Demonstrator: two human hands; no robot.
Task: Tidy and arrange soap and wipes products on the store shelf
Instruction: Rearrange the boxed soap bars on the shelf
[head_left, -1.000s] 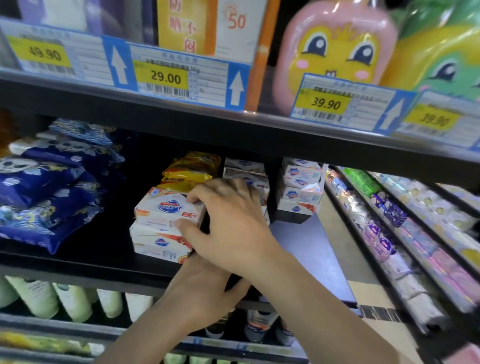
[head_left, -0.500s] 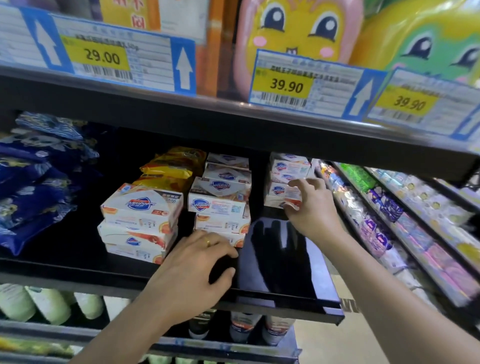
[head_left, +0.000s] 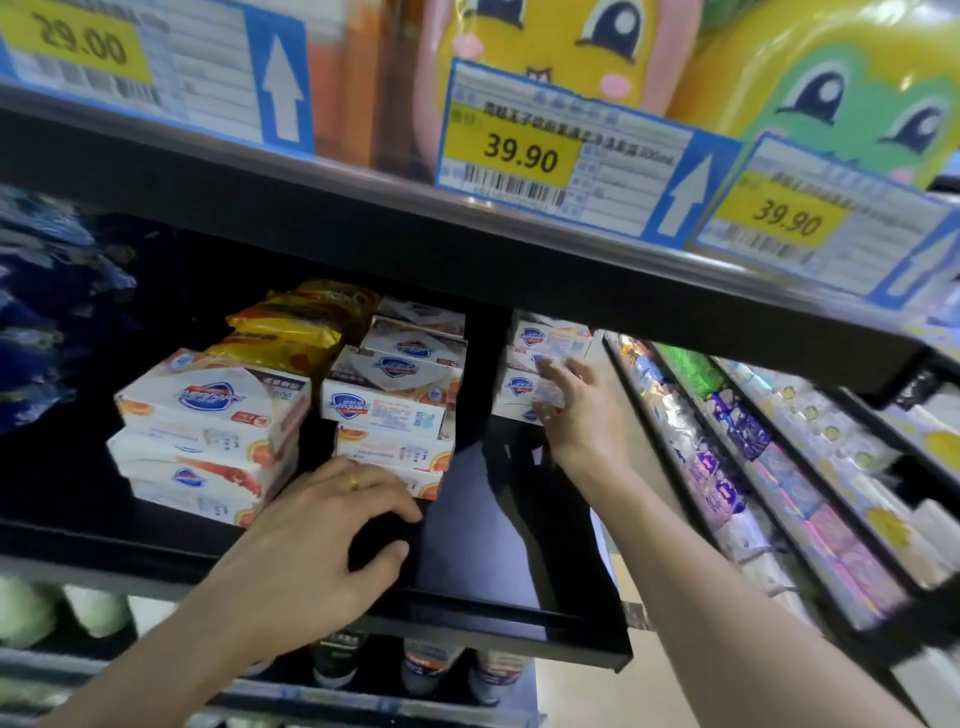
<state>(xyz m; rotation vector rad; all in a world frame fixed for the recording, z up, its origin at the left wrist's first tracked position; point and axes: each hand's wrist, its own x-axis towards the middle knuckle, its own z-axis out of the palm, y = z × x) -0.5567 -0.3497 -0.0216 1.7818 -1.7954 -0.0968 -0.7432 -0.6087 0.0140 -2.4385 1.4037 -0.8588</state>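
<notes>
Right hand (head_left: 582, 410) has reached cardboard soap boxes (head_left: 540, 374).

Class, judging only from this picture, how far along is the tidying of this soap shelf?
Done: two soap-box stacks stand near the shelf front. In hand: the right hand grips a box in the rear right stack; the left hand rests on the shelf. Left: that stack sits further back, and the orange packs lie loosely heaped.

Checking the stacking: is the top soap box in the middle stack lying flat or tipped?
Tipped: the top soap box sits askew, front edge lower, overhanging the boxes beneath.
</notes>
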